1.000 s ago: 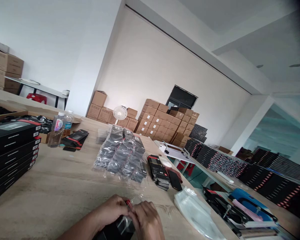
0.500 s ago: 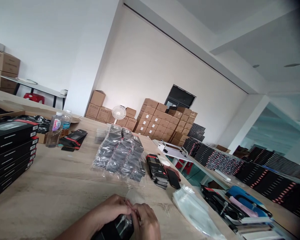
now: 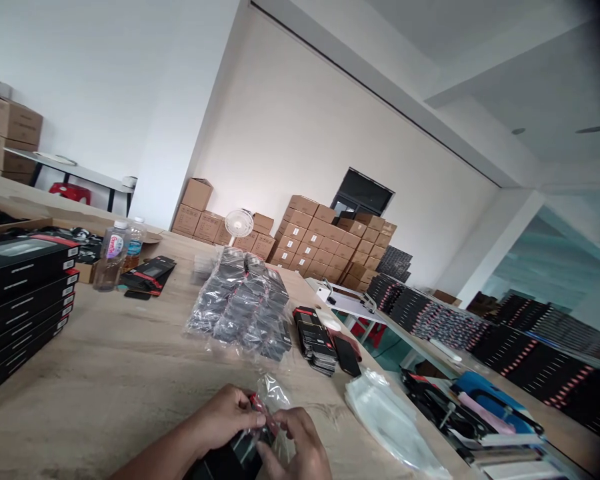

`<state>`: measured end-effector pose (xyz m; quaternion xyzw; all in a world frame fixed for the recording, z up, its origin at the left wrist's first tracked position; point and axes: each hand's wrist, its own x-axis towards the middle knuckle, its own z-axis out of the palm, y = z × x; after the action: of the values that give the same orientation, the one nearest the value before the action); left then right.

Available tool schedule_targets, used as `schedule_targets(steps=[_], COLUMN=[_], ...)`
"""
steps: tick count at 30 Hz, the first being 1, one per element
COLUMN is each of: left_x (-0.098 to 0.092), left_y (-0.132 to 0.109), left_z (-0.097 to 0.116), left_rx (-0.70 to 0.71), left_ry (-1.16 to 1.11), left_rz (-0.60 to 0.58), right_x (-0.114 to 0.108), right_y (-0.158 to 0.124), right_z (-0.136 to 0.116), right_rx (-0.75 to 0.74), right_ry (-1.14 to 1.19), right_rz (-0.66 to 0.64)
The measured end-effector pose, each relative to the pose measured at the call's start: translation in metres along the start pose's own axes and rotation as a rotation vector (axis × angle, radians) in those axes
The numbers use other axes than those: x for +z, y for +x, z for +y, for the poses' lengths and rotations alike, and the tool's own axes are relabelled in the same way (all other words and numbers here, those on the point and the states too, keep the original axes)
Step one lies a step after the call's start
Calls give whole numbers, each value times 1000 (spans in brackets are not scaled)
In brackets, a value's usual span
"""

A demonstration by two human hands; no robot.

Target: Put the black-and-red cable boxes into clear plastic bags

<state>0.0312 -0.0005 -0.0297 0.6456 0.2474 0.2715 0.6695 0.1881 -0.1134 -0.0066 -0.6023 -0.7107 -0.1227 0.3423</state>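
Note:
Low in the head view, a black box (image 3: 223, 465) with a clear window and a bit of red at its far end lies between my hands. My left hand (image 3: 225, 415) is closed over that far end, thumb and fingers pinching near the red edge. My right hand (image 3: 303, 445) has its fingers bent round a clear plastic bag (image 3: 275, 393) at the box's end. The bag's loose part sticks up beyond my fingertips. How far the bag covers the box is hidden by my hands.
Ahead is a pile of bagged boxes (image 3: 245, 303). Flat clear bags (image 3: 390, 420) lie to the right, near black packs (image 3: 314, 340) and a phone (image 3: 347, 353). Stacked black boxes (image 3: 25, 307) and bottles (image 3: 113, 257) stand left. Cartons (image 3: 315, 233) line the wall.
My right hand has moved slightly right and its fingers have opened a little from my left hand. More of the clear bag now stands up between them.

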Motion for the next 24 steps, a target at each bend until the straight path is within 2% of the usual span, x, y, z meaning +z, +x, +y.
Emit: schedule_targets(steps=[4, 11, 15, 21, 24], left_x=[1, 1, 2, 2, 3], left_y=[1, -2, -1, 1, 0], left_z=[0, 5, 4, 3, 4], left_rx=[6, 20, 35, -18, 21], left_ry=[21, 85, 161, 240, 220], left_rz=[-5, 14, -18, 73, 65], right_x=[7, 25, 29, 20, 26], right_y=[-6, -10, -9, -6, -6], right_z=[4, 6, 7, 4, -3], right_rx=[2, 41, 124, 239, 242], right_ry=[-120, -198, -189, -96, -69], right_rz=[12, 17, 84, 275, 327])
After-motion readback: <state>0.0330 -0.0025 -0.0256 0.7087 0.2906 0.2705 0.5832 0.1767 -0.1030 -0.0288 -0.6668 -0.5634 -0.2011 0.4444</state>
